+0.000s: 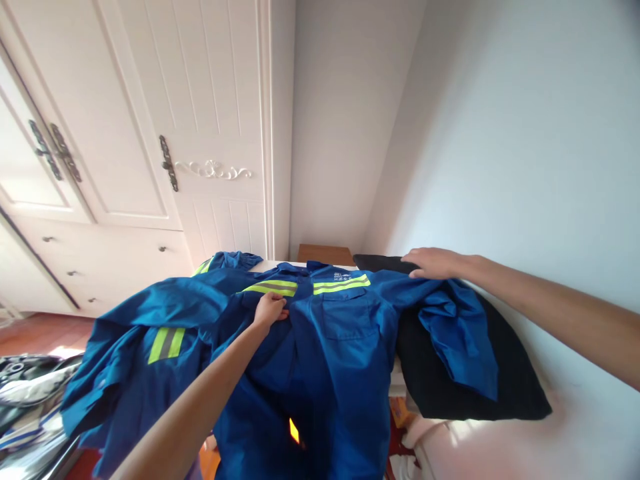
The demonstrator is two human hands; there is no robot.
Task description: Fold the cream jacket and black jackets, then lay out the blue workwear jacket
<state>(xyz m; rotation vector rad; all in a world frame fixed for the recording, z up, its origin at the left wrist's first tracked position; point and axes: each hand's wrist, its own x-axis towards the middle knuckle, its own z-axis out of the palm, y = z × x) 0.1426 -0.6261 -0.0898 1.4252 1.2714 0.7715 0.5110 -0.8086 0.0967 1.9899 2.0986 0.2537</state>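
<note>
A blue work jacket (350, 373) lies spread in front of me, its collar at the far end and its lower part hanging toward me. Yellow-and-grey reflective strips cross its chest, and a small white print sits above one strip. My left hand (271, 311) pinches the front of the jacket just below the left-side strip. My right hand (434, 263) rests with fingers stretched out at the top of the right-side sleeve (457, 340). Beneath that sleeve lies a black cloth item (510, 387). More blue fabric with a reflective band (167, 345) is bunched at the left.
A white wardrobe (220, 87) with dark metal handles stands at the back left. A pale wall (525, 167) rises at the right. Behind the collar is a brown wooden piece (326, 255). Assorted items (35, 393) are piled at the lower left above a reddish floor.
</note>
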